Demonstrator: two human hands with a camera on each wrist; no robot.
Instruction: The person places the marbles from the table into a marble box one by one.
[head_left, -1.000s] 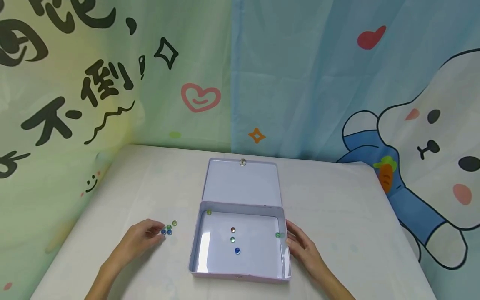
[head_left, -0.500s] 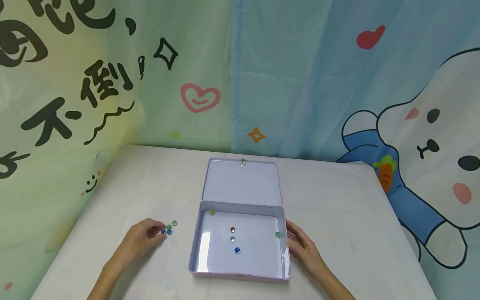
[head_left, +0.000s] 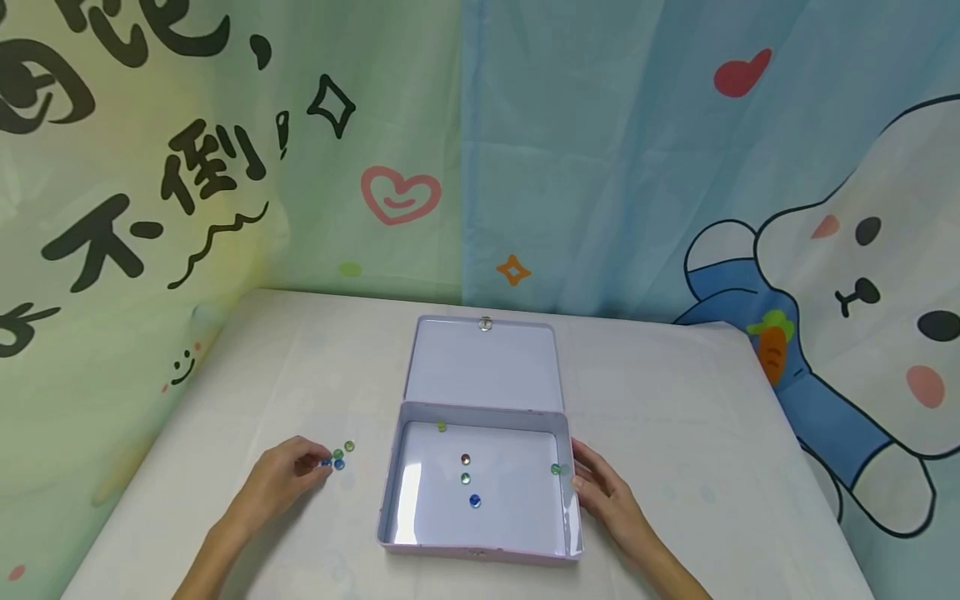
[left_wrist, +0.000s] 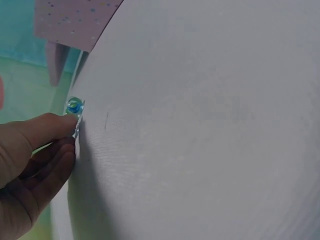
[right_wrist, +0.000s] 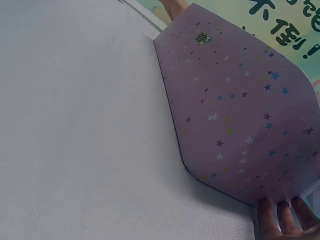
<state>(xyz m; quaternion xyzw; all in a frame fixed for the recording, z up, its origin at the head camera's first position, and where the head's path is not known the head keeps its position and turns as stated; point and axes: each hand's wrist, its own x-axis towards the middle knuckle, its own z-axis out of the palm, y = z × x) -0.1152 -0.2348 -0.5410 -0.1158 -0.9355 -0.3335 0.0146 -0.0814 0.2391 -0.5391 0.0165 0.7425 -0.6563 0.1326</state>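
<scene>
At the left of the head view my left hand (head_left: 277, 477) pinches a blue marble (head_left: 326, 463) at the edge of a small cluster on the white cloth. Beside it are another blue marble (head_left: 340, 465) and green ones. The left wrist view has the thumb (left_wrist: 55, 127) and curled fingers close at the marbles (left_wrist: 74, 105). An open pale box (head_left: 480, 552) stands in the middle, holding several marbles, among them a yellow-green marble (head_left: 442, 427) near its back wall. My right hand (head_left: 611, 500) rests on the box's right side, its fingertips (right_wrist: 265, 207) touching the star-printed outer wall (right_wrist: 235, 125).
The box's lid (head_left: 483, 362) lies tilted back behind it, with a metal clasp (head_left: 485, 324) at its far edge. White cloth (head_left: 660, 400) covers the table. A printed curtain (head_left: 555, 167) hangs along the back and left.
The yellow-green marble in the box has rolled rightward along the back wall. The left fingers have shifted slightly over the blue marble, now covering more of it. The right hand has stayed in place.
</scene>
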